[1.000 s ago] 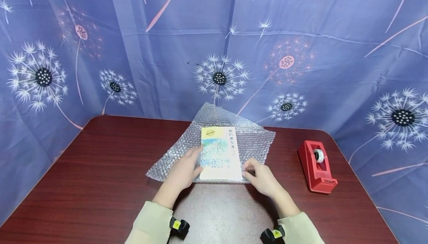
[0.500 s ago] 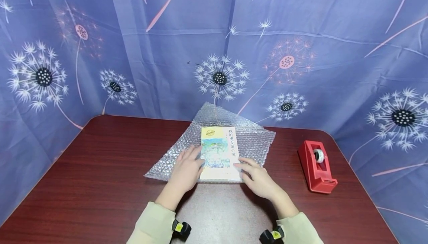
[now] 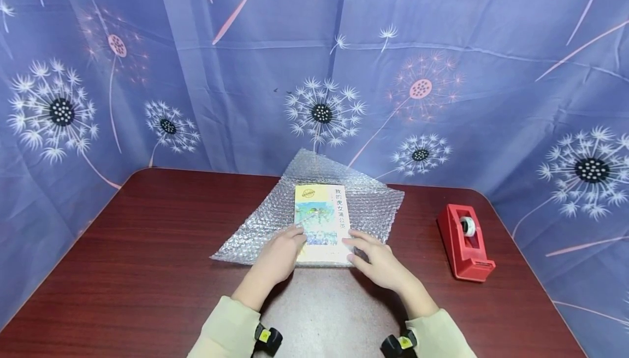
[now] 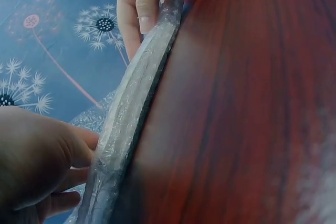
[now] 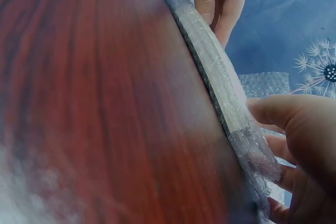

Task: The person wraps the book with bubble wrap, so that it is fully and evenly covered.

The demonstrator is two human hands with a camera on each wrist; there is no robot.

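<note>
Book (image 3: 318,219) is lying on bubble wrap (image 3: 371,210); its near edge is looking done, the 2 sides and far corner lying unfolded. Left hand (image 3: 278,253) and right hand (image 3: 379,262) are touching its sides, fingers relaxed, seemingly gripping nothing. Wrist views are revealing film along that edge, barely readable from the head view.

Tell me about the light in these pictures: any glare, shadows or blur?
Head view: bright, with pale glare on the table before the book and dark shadows beside the left hand and right hand; left wrist view: dimmer, the table's grain soft; right wrist view: also dim, the right hand darkly shaded, a whitish patch at lower left.
</note>
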